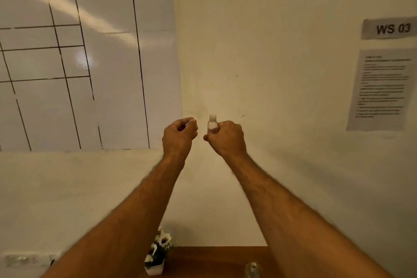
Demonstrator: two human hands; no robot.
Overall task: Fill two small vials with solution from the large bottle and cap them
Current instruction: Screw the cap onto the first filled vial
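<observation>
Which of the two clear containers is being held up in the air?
The small clear uncapped vial gripped by the right hand; the other clear container stands on the wooden table.

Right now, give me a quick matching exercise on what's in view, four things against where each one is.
Things:
1. small vial
2. potted plant
3. WS 03 sign
4. clear bottle

Places:
A. on the wall, upper right
B. on the wooden table, bottom edge, right of centre
C. held up, uncapped, in the right hand
D. at the table's left end, in a white pot

Pairs: 1-C, 2-D, 3-A, 4-B
</observation>
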